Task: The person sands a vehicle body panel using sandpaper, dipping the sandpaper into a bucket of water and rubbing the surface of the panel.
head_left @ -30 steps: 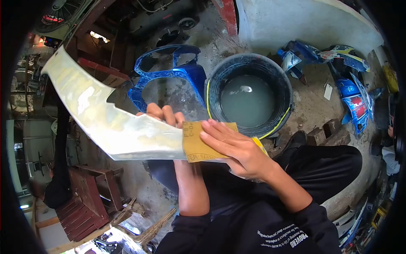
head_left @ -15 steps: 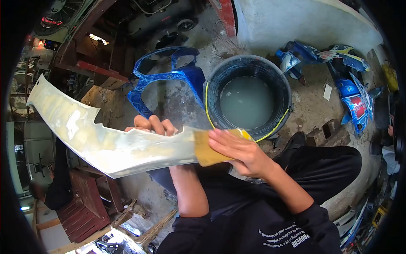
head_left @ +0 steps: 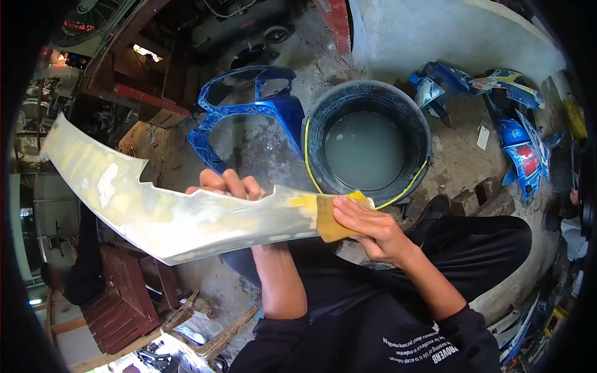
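A long curved body panel, patched white, grey and yellowish, stretches across the view from the far left to my right hand. My left hand grips it from behind, fingertips curled over its upper edge. Most of that palm is hidden by the panel. At the panel's narrow right end, my right hand presses a folded sheet of tan sandpaper flat against the surface. A bright yellow patch shows just left of the sandpaper.
Beyond the panel stands a black bucket of cloudy water. A blue plastic frame lies on the floor to its left. Blue and white fairing pieces rest at right, near a brick block. At lower left is a wooden bench.
My right hand and the sandpaper have slid right along the panel toward its narrow end, uncovering the yellow patch. My left hand keeps its hold, and the panel has barely shifted.
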The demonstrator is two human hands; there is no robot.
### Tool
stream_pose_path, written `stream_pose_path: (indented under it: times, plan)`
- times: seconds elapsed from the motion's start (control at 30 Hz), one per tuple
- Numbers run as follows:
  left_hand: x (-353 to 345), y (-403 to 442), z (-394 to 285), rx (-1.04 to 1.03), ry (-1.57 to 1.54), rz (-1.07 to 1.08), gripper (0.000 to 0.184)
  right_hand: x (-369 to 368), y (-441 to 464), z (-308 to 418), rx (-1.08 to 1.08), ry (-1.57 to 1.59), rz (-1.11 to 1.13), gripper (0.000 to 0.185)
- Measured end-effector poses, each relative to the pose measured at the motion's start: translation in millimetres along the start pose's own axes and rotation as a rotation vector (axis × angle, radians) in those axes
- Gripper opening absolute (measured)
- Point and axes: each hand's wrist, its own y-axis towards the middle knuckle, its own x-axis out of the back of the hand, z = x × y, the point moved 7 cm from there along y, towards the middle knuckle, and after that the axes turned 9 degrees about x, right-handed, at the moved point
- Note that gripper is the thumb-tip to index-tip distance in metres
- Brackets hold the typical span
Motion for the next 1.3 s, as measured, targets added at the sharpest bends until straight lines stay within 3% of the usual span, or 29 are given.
stream_pose_path:
  times: [0.17, 0.27, 0.4, 0.53, 0.6, 0.67, 0.73, 0.8, 0.87, 0.97, 1.07, 1.17, 1.3]
  plan:
    - [-18, 7, 1, 0.002, 0.102, 0.064, 0.031, 1, 66, 27, 0.12, 0.065, -0.078, 0.06]
    - [-1, 4, -9, -0.025, 0.069, 0.065, 0.03, -6, 44, 23, 0.1, 0.024, 0.022, 0.059]
    - [-7, -2, 2, -0.05, -0.068, 0.033, 0.03, -6, -5, -6, -0.023, -0.025, -0.034, 0.058]
    - [-19, 7, 3, 0.043, 0.066, 0.131, 0.032, 0, 74, 38, 0.125, 0.098, -0.113, 0.066]
    - [-9, 8, -6, 0.018, 0.013, 0.126, 0.033, -4, 65, 35, 0.152, 0.066, -0.089, 0.062]
    - [23, -5, -4, 0.052, -0.021, 0.006, 0.032, -10, 24, 16, 0.069, 0.036, 0.02, 0.06]
    - [11, -4, 0, 0.029, -0.102, -0.026, 0.034, -10, -2, -5, 0.017, 0.092, -0.047, 0.059]
    - [-11, 4, 0, -0.017, -0.089, 0.07, 0.033, -3, -4, -7, -0.039, 0.039, -0.083, 0.056]
    - [-21, 7, -1, -0.005, 0.157, 0.088, 0.029, -3, 40, 17, -0.012, 0.055, -0.104, 0.054]
    - [-17, 8, -7, -0.013, 0.07, 0.076, 0.025, -2, 71, 40, 0.107, 0.128, -0.141, 0.052]
    - [20, -8, -6, 0.021, -0.034, -0.026, 0.024, -2, 28, 23, 0.11, 0.108, -0.033, 0.054]
    - [-2, -1, 2, -0.016, -0.091, 0.058, 0.029, 2, -14, -9, -0.026, 0.039, -0.038, 0.055]
    - [-19, 5, 5, -0.015, 0.093, 0.103, 0.032, 0, 51, 21, -0.002, 0.047, -0.117, 0.057]
